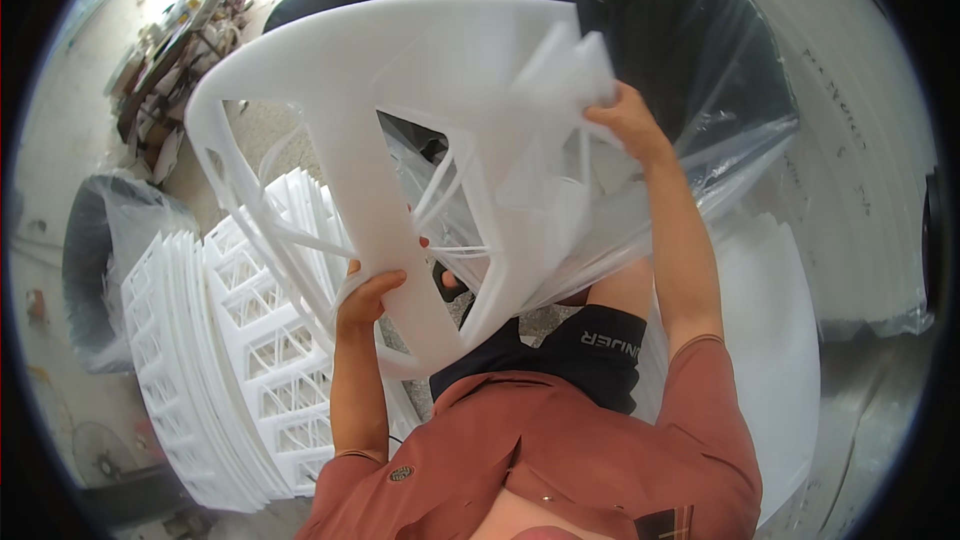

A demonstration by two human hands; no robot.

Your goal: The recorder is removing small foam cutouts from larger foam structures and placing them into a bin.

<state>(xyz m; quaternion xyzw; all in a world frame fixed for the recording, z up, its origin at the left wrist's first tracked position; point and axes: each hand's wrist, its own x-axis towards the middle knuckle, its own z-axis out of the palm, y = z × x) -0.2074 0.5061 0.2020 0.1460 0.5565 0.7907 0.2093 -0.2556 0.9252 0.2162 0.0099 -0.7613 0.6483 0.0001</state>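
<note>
White cut-out sheet [362,180], raised and tilted between two hands. Left hand [368,302] — thumb and fingers closed on the sheet's near edge; right hand [632,122] — fingers closed around blurred white flaps at its right end. The step appears to be working these flaps; the next move calls for a steady left grip. Black plastic [690,0] lies beyond the sheet.

panel [350,175]: before person [560,440] | bag [700,60]: behind panel | stacks [212,360]: left | bin [80,270]: left of stacks | sheets [768,340]: right
</note>
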